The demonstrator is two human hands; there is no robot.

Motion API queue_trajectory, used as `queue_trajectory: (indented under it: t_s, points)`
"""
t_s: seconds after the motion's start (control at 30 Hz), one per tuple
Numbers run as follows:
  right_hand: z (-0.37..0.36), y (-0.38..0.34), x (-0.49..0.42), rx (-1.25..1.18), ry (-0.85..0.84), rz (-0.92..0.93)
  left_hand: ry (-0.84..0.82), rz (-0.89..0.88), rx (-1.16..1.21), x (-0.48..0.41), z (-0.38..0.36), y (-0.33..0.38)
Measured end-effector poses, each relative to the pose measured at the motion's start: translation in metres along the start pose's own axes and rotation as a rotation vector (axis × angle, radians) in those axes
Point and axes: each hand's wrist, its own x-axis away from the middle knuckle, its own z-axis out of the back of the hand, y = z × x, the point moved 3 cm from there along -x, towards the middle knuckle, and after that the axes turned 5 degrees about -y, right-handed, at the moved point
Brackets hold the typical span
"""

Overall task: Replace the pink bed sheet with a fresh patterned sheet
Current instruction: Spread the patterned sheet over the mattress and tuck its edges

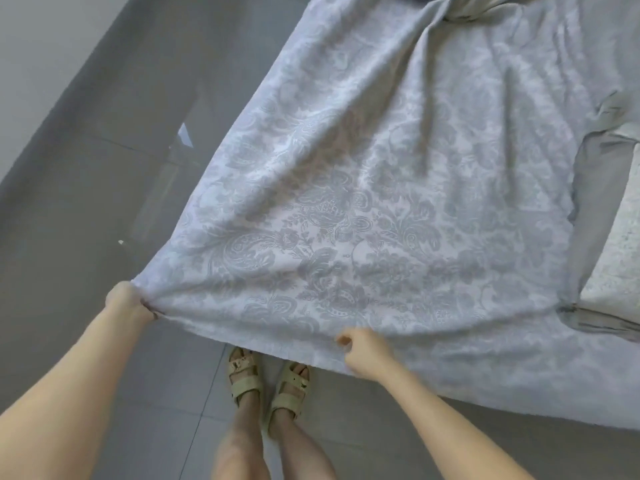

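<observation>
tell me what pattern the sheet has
The sheet has a grey paisley and floral print on pale lilac-grey, seen best in the head view.

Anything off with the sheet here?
Yes. The patterned sheet lies askew: the corner gripped by the left hand is pulled out over the floor, while a speckled surface at the right edge is uncovered. A deep crease runs down from the far end. The right hand pinches the near hem.
</observation>
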Motion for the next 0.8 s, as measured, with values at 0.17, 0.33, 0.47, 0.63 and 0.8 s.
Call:
queue_trajectory:
  t_s: [0.17,0.33,0.47,0.63,0.8]
  points:
    - [0.061,-0.081,-0.014,-0.334,0.27,0.122,-0.219,-0.015,-0.205,-0.008,-0.008,0.006]
    - [0.074,-0.172,-0.049,-0.582,0.257,0.07,-0.155,-0.215,-0.401,0.045,-0.039,0.041]
    - [0.063,-0.247,-0.065,-0.71,0.204,-0.009,-0.38,-0.157,-0.351,0.046,-0.046,0.065]
    - [0.056,-0.299,-0.088,-0.441,0.186,-0.139,-0.591,-0.165,-0.777,0.036,-0.04,0.123]
    - [0.049,-0.324,-0.09,-0.311,0.294,-0.27,-0.518,-0.313,-0.903,-0.015,-0.039,0.189]
